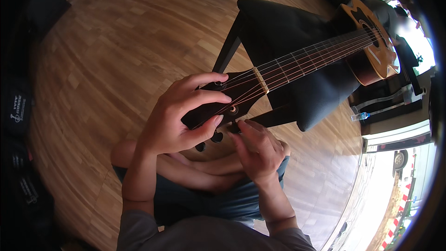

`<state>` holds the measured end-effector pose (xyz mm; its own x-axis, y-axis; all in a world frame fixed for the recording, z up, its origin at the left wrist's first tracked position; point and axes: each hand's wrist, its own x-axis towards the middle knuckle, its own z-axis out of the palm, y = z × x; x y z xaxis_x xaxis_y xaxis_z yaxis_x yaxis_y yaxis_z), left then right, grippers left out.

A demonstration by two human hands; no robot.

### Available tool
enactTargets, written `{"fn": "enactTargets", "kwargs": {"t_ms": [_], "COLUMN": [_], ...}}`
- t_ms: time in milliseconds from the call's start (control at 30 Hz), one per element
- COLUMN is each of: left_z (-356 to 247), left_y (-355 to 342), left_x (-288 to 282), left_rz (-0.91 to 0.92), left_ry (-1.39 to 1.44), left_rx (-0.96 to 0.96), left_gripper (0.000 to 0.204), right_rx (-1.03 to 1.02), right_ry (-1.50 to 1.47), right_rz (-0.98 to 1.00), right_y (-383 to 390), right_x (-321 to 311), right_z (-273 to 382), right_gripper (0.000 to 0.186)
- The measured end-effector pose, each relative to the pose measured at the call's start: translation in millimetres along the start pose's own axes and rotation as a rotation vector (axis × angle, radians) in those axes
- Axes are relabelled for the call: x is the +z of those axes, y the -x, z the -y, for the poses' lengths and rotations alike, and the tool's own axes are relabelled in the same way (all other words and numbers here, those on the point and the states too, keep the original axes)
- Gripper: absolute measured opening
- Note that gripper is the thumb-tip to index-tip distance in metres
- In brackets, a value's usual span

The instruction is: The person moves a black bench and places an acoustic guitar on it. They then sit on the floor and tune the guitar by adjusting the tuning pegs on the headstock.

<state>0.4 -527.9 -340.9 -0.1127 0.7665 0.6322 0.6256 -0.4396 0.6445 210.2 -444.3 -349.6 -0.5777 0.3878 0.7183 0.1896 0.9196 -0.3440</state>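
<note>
An acoustic guitar (377,58) lies face up across a black padded seat, its neck slanting down toward me. Over the dark headstock (245,83) rests my left hand (168,114), its fingers apart and stretched out, fingertips on or close to the strings behind the pale nut (261,80). My right hand (261,151) is at the headstock's near edge. Its thumb and forefinger pinch a dark tuning peg (235,127), partly hidden by the fingers. Two more tuning pegs (217,136) stick out from the same edge, below my left thumb.
The black seat (288,30) on dark legs bears the guitar. My crossed legs (200,172) are beneath my hands on the wood floor (121,56). A water bottle (360,116) lies at the right, near a bright glass opening. Dark bags (18,111) line the left edge.
</note>
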Motion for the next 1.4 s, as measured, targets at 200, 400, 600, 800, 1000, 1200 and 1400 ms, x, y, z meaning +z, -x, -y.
{"fn": "enactTargets", "kwargs": {"t_ms": [200, 400, 600, 800, 1000, 1200, 1400], "left_z": [-1.9, -2.5, -1.6, -2.0, -1.1, 0.0, 0.0], "left_y": [1.1, 1.7, 2.5, 0.9, 2.0, -0.1, -2.0], "left_x": [0.1, -1.1, -0.9, -1.8, 1.6, 0.7, 5.0], "left_rz": [-0.002, -0.021, -0.014, -0.033, -0.014, 0.000, -0.006], "left_ry": [0.047, 0.061, 0.070, 0.029, 0.034, 0.035, 0.053], "left_rx": [-0.029, -0.041, -0.017, -0.005, -0.029, -0.014, -0.015], "left_gripper": [0.031, 0.032, 0.033, 0.032, 0.032, 0.032, 0.032], "right_rx": [0.114, -0.057, 0.112, -0.065, -0.048, 0.106, 0.195], "right_ry": [-0.037, 0.008, -0.015, -0.063, -0.032, -0.038, -0.196], "right_rz": [0.016, -0.016, 0.038, -0.008, -0.003, 0.009, 0.049], "right_y": [3.1, -8.2, 6.1, -4.8, -4.0, -1.6, 5.5], "right_x": [-1.2, 0.2, -6.6, -3.4, -3.3, -0.2, -6.3], "right_z": [6.8, 0.6, 3.9, 4.4, 6.2, 5.4, 5.0], "right_gripper": [0.039, 0.032, 0.033, 0.035, 0.040, 0.026, 0.023]}}
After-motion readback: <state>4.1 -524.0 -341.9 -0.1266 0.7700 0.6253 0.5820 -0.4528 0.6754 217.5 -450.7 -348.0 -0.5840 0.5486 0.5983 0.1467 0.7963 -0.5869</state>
